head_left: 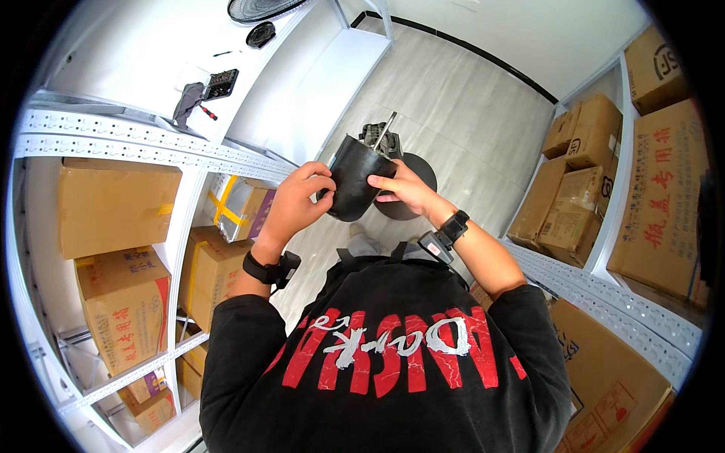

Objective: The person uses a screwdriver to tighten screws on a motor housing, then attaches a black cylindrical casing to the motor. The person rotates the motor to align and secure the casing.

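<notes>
A black, bucket-shaped motor housing is held in front of me, tilted. A bare metal shaft and a dark motor show just beyond its far rim. My right hand grips the housing's right side, thumb laid across its wall. At the left side, my left hand has curled fingers and thumb pinched together against the housing; what lies between them is too small to make out. Below, a round black base stands on the floor, partly hidden by the housing and my right hand.
To the left, a white shelf top bears a fan grille, a small black round part, a bit set and a red-black screwdriver. Cardboard boxes fill racks on both sides, including the right rack.
</notes>
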Motion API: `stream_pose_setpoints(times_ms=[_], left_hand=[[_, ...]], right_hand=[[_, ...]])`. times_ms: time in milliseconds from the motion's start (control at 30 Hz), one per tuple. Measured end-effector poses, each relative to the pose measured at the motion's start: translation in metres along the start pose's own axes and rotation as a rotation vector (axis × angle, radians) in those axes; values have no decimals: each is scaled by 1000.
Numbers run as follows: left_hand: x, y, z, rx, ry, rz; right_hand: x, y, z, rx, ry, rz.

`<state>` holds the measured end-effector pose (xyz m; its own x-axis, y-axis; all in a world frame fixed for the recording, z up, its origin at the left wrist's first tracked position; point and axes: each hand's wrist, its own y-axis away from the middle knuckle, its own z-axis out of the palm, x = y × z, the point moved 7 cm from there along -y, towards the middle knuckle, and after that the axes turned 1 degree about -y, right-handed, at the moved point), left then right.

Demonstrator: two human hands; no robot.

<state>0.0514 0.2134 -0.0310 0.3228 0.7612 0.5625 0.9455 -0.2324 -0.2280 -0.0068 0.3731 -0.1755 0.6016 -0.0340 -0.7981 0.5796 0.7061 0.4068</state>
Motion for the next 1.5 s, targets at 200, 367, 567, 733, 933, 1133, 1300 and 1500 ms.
stream_pose_setpoints(times_ms=[200, 367, 567, 733, 933, 1133, 1300, 1500], left_hand=[[-13, -2, 5, 16, 11, -204], [-61, 17, 14, -73, 349, -527], [-82, 34, 53, -266, 766, -808], [-91, 42, 63, -340, 784, -787], [-81, 37, 59, -231, 841, -680], [-63, 35, 55, -292, 802, -528], [-66, 37, 57, -256, 850, -557], [-69, 38, 62, -239, 897, -547]], right_hand=[[5, -9, -5, -5, -2, 0], [1, -2, -5, -14, -14, 4], [2, 6, 0, -10, -67, -12], [1, 6, 2, -58, -49, -24], [-1, 3, 3, 4, -61, -57], [0, 7, 4, 22, -30, -139], [-3, 4, -2, -15, 42, -148], [7, -6, -13, -29, 101, -147]])
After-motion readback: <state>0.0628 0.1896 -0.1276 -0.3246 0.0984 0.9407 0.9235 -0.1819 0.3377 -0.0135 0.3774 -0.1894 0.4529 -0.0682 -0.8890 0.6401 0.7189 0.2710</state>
